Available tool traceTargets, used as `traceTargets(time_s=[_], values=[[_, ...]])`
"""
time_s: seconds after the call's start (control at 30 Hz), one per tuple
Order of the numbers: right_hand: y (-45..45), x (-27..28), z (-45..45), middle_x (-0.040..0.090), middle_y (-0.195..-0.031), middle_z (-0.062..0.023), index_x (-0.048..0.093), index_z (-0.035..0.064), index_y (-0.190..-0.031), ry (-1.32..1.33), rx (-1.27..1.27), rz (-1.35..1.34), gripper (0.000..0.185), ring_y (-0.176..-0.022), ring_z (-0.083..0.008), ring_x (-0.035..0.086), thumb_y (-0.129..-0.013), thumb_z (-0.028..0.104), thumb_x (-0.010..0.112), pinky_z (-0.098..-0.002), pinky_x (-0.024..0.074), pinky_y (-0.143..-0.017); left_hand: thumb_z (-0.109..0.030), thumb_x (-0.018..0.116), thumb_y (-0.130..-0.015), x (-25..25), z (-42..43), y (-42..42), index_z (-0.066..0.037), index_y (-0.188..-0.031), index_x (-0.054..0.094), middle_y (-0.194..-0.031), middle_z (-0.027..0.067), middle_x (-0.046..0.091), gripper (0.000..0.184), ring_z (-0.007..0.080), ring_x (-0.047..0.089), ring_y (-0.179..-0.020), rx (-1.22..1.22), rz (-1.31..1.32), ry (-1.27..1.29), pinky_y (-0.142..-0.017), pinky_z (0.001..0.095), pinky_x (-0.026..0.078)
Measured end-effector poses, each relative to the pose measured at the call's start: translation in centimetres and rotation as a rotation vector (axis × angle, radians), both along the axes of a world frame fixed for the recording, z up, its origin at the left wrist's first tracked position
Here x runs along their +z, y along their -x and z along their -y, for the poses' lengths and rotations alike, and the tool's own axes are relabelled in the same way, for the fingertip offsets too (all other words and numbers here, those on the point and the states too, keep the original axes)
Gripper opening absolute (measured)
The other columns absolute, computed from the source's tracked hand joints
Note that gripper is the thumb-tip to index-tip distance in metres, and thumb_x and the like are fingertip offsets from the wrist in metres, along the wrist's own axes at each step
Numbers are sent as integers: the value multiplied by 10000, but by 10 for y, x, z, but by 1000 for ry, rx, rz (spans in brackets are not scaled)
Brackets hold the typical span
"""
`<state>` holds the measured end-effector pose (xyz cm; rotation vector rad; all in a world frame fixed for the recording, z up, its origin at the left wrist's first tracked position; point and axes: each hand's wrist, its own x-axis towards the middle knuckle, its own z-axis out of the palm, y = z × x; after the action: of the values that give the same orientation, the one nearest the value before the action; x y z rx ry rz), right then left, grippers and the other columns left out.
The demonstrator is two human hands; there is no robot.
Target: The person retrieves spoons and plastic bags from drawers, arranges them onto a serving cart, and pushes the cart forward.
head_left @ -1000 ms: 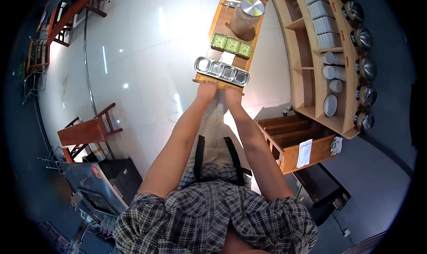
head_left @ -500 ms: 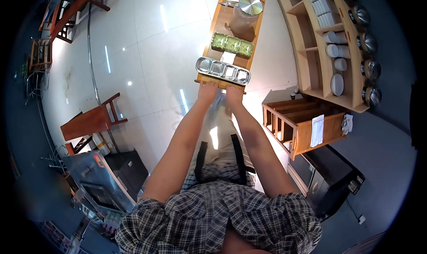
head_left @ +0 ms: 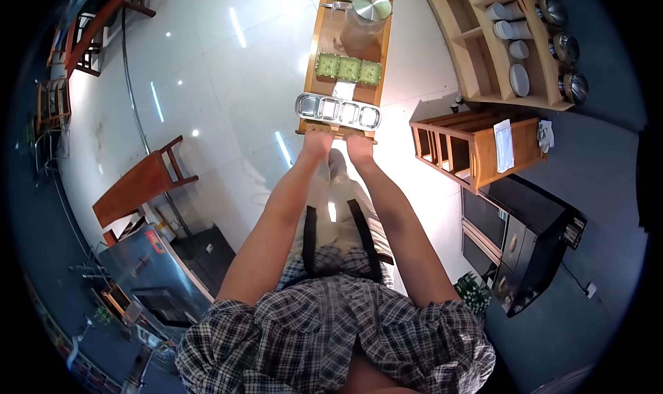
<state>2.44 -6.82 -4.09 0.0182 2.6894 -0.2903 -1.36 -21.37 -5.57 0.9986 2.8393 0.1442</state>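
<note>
My left hand (head_left: 318, 142) and my right hand (head_left: 360, 148) are closed, side by side, on the near end of a narrow wooden cart (head_left: 333, 33). Just past my knuckles, a long steel tray with several compartments (head_left: 338, 111) lies across the cart top. Behind it are a white packet (head_left: 344, 89) and a row of green patterned square dishes (head_left: 348, 69). Farther along stands a clear jug with a round metal lid (head_left: 371, 6), beside white-handled utensils at the far end. The cart's underside is hidden.
On the right are a wooden shelf (head_left: 476, 62) with white bowls and plates, a slatted wooden rack (head_left: 476, 145) with cloths, a black cabinet (head_left: 525, 235) and a plant (head_left: 473, 294). A wooden bench (head_left: 135, 189) and a steel appliance (head_left: 155, 276) stand on the left.
The shelf, rack and cabinet on the right have shifted upward in view, and the plant has appeared. The cart has shifted slightly left. Both hands keep their hold on it.
</note>
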Motion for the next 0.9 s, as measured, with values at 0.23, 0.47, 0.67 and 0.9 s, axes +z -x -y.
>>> traceTargets(time_s=[0.23, 0.47, 0.67, 0.9], values=[[-78, 8, 25, 657, -853, -99, 643, 75, -868, -56, 27, 77, 173, -802, -271, 657, -806, 106, 484, -387, 534, -666, -140, 505, -767, 12, 19, -83, -123, -799, 637, -789, 53, 649, 137, 225, 617, -831, 50, 111, 99, -871, 419, 405], [-149, -4, 39, 647, -984, -133, 650, 77, -972, 8, 34, 220, 236, -889, -272, 641, -787, 80, 503, -505, 517, -741, -150, 495, -782, 9, 32, -163, -163, -752, 669, -759, 15, 661, 177, 183, 637, -790, 146, 120, 137, -835, 382, 392], [-207, -6, 63, 648, -986, -121, 641, 69, -981, 62, -56, 111, 231, -897, -269, 639, -794, 73, 504, -379, 515, -772, -124, 564, -696, 3, 55, -217, -149, -634, 644, -680, 12, 635, 104, 173, 618, -677, 108, -129, -111, -688, 342, 434], [-277, 14, 89, 634, -1003, -147, 597, 116, -1064, 47, -29, 132, 291, -898, -304, 635, -832, 68, 427, -532, 494, -766, -121, 584, -668, -19, 82, -288, -150, -599, 639, -612, 18, 623, 93, 167, 617, -617, 43, -177, -27, -607, 336, 449]])
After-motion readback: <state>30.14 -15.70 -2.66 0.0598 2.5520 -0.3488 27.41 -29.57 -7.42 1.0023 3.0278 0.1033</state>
